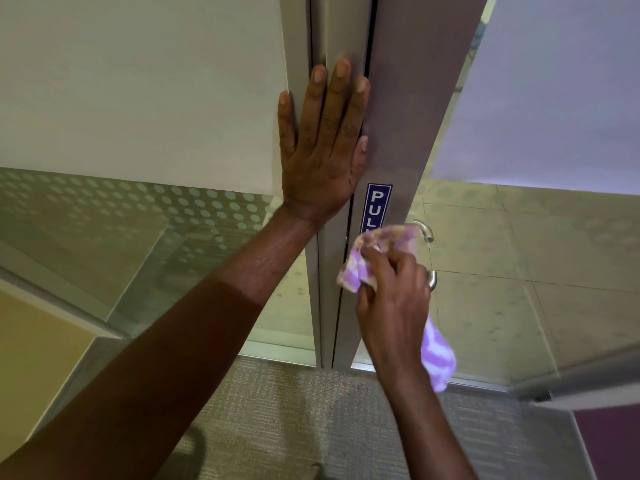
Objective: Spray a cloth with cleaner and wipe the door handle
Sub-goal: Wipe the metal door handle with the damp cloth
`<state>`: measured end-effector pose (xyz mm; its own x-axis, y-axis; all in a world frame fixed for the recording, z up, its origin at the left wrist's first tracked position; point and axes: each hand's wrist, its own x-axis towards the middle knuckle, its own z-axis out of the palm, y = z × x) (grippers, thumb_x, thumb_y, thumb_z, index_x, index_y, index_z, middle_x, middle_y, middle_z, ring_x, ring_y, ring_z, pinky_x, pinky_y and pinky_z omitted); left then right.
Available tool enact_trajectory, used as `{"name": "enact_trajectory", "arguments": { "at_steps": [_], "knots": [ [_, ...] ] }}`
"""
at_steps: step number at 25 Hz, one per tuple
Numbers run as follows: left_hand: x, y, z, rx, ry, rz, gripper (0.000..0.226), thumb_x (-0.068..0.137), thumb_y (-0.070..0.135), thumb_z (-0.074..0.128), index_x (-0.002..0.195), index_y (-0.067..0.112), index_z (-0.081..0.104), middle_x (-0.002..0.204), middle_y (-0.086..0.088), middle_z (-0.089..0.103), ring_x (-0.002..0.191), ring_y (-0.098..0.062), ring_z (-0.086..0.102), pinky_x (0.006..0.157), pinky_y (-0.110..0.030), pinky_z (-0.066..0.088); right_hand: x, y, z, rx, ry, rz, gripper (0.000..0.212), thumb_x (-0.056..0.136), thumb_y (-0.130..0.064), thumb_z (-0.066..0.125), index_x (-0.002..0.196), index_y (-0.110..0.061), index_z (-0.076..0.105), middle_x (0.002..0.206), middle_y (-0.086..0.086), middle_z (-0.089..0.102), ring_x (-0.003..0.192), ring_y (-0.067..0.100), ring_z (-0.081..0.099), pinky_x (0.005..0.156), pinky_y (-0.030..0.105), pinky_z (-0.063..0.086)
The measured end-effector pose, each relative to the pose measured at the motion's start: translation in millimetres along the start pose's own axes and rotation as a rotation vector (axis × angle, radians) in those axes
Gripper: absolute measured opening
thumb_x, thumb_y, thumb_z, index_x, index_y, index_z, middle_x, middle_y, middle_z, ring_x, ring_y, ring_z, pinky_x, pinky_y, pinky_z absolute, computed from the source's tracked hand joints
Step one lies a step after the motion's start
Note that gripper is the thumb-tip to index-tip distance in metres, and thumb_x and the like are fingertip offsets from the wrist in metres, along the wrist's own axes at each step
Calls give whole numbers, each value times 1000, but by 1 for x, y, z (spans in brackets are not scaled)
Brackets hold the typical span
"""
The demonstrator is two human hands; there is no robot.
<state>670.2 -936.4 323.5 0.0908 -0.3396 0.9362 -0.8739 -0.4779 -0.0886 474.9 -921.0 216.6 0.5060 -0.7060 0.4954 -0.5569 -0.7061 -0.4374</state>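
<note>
A person's right hand [393, 299] grips a purple-and-cream checked cloth [377, 252] bunched over the metal door handle [427, 233], whose long axis runs up and down the door stile [401, 116]. The left hand [323, 140], fingers straight, presses flat on the frame [298, 46]. The cloth hides most of the handle and clips the blue "PULL" sticker [377, 206]. Grey carpet [277, 410] lies below; frosted glass [138, 98] flanks the door.

Open gap right of door stile [401, 133]
</note>
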Motion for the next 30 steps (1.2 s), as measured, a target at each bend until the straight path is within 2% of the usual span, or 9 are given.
{"name": "enact_trajectory", "arguments": {
  "at_steps": [2,4,9,11,14,17,22,27,30],
  "knots": [
    [0,0,1,-16,5,-2,50,109,32,40,154,11,35,155,-19,52,148,-36,34,124,-61,22,17,2,9,-107,-201,14,59,85,-8,62,140,-28,57,141,8,53,112,32,55,87,41,45],
    [0,0,1,-5,9,4,51,109,32,42,155,12,35,156,-18,52,149,-35,33,124,-61,22,7,8,21,-163,-293,-55,53,91,-12,58,142,-27,56,143,7,53,115,32,54,91,42,42],
    [-1,-2,3,-22,19,-1,52,109,32,44,156,12,35,157,-17,50,150,-36,33,125,-60,19,-18,50,21,-183,-220,-272,51,81,-8,53,125,-31,64,130,1,60,114,28,52,95,40,40],
    [-2,-2,3,-12,25,4,51,110,32,42,156,12,35,158,-17,49,150,-35,33,125,-60,19,-16,63,16,-156,-218,-304,53,79,-9,47,124,-34,62,133,0,58,119,29,52,101,42,40],
    [-1,-1,4,-27,33,10,52,110,33,42,157,11,35,159,-15,46,150,-35,33,125,-60,19,-20,80,15,-154,-217,-328,63,75,-1,57,129,-34,60,140,0,55,128,29,49,114,49,33],
    [-2,-1,4,-26,33,9,52,111,33,40,157,12,34,161,-14,40,150,-35,32,125,-60,19,-13,105,8,-48,-149,-222,66,77,4,65,137,-25,62,136,4,58,127,31,50,114,52,35],
    [-3,-1,5,-33,30,10,52,110,32,43,157,11,34,159,-16,46,151,-35,32,125,-60,19,2,118,0,348,-246,-11,66,81,1,55,136,-35,63,142,-12,52,138,17,38,109,31,35],
    [-2,-1,3,-35,29,13,51,110,32,41,157,11,34,158,-17,49,150,-35,33,125,-60,19,-6,92,6,594,-86,343,61,88,-2,48,136,-37,63,143,-8,52,135,13,44,109,35,41],
    [-1,0,1,-36,20,12,51,110,32,41,157,11,34,158,-16,49,150,-34,32,125,-60,19,-20,68,12,629,12,481,68,88,11,48,146,-25,57,155,1,40,137,2,40,108,15,40]
  ]
}}
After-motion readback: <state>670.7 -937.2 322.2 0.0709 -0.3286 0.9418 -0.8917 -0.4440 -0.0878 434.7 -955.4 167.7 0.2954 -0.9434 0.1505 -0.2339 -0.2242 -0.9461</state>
